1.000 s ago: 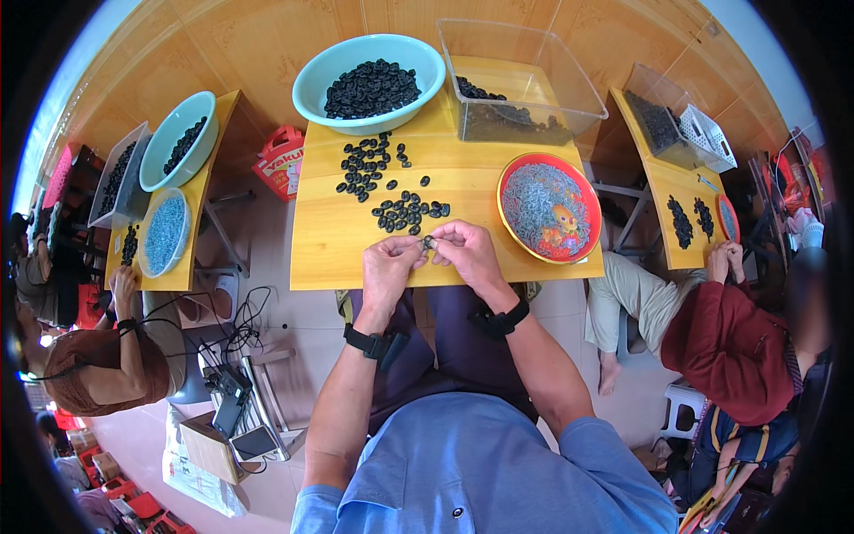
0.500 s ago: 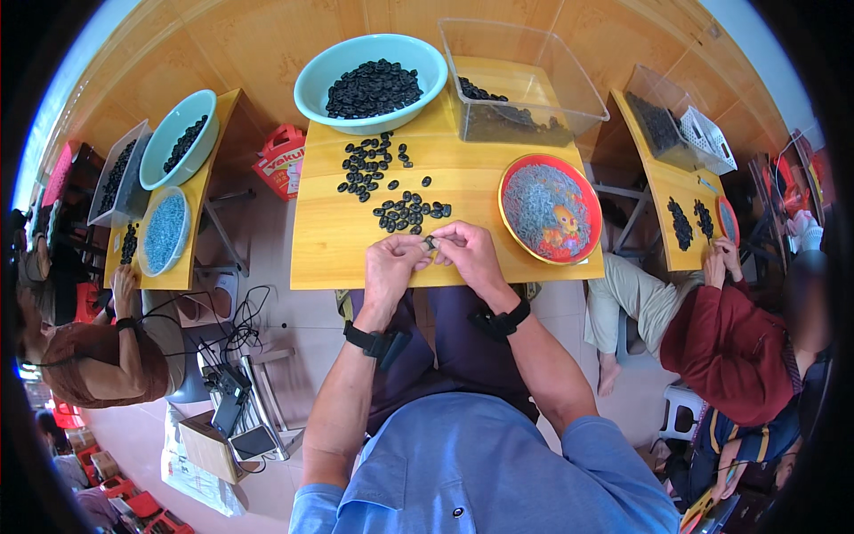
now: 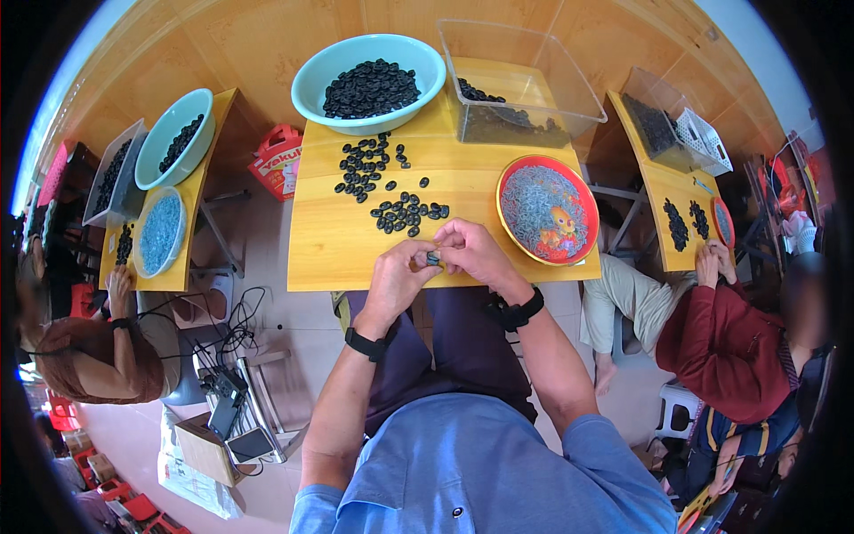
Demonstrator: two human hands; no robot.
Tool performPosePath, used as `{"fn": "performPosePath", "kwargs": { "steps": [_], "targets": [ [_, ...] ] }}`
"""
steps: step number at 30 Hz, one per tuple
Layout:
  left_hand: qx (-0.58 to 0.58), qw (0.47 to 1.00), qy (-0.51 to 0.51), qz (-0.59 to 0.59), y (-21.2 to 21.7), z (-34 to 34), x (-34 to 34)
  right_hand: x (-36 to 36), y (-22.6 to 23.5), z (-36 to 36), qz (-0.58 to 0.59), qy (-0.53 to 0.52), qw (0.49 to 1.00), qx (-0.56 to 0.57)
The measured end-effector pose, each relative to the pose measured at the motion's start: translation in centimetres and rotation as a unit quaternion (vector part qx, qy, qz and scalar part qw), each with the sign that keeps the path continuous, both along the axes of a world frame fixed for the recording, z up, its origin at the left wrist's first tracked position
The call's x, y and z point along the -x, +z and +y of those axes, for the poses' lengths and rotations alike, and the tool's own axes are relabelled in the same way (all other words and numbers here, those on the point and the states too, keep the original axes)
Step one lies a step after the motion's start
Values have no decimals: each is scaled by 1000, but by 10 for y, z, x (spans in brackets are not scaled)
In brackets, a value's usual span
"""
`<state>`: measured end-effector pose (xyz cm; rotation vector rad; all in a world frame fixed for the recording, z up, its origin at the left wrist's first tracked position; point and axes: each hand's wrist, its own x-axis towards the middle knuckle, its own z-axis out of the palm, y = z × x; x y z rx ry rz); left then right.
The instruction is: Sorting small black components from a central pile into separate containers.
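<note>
Over the front edge of the yellow table, my left hand and my right hand meet with fingertips pinched around a small dark oval piece. Fingers cover most of it, so its exact kind does not show. Just beyond my hands lies a loose cluster of black oval pieces, with a second cluster farther back. To the right of my right hand sits a red round tray with a yellow rim, full of small bluish-grey bits.
At the table's back stand a pale green basin of black pieces and a clear plastic bin. People work at side tables: one in a brown top on the left, one in a dark red top on the right. Cables trail at lower left.
My hands have drawn slightly nearer to me and turned, with the small piece still between the fingertips. The table and its clusters look the same apart from a slight view shift.
</note>
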<state>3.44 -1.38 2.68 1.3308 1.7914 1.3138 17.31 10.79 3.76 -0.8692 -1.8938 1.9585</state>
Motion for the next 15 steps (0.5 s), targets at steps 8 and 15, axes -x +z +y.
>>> {"fn": "performPosePath", "kwargs": {
  "steps": [8, 15],
  "targets": [
    [-1, 1000, 6, 17, -3, -2, -2, -1, -2, -3, -4, 6, 1000, 2],
    [10, 999, 23, 26, 3, 1, -7, -3, 0, -2, -12, -7, 1000, 11]
  ]
}}
